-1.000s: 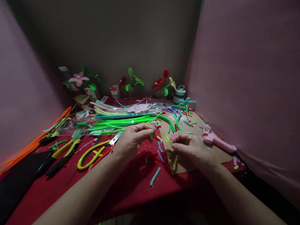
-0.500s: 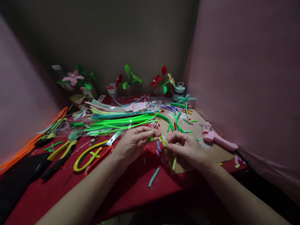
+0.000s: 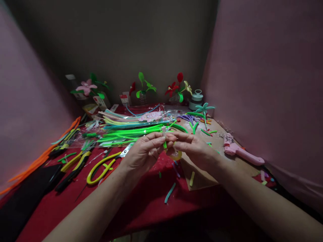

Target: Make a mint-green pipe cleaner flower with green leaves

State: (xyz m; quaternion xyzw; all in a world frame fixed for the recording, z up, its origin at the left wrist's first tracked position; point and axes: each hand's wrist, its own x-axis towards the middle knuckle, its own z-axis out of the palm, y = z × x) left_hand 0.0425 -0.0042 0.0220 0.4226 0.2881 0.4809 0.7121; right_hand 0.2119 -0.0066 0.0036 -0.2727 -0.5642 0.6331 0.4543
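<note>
My left hand (image 3: pixel 147 148) is closed in a pinch on a small green stem piece (image 3: pixel 165 145) with a pale, whitish-pink tip standing up from it. My right hand (image 3: pixel 196 146) has its fingertips up against the left ones, thumb and fingers closed. A yellow, partly see-through ring, like a small roll of tape (image 3: pixel 178 155), hangs under the right fingers and seems held by them; its grip is partly hidden. Both hands are above the front middle of the red-covered table (image 3: pixel 148 205).
Yellow-and-red-handled scissors (image 3: pixel 103 171) and pliers (image 3: pixel 73 169) lie left. Behind are green pipe cleaners (image 3: pixel 126 134) in clear bags. A cardboard sheet (image 3: pixel 199 176) with cut pieces and a pink-handled tool (image 3: pixel 243 154) lie right. Fuzzy flowers (image 3: pixel 173 88) stand at the back.
My right hand has moved up and left, its fingers now meeting the left fingertips. The yellow roll has turned to show its ring shape. The whole view has shifted slightly.
</note>
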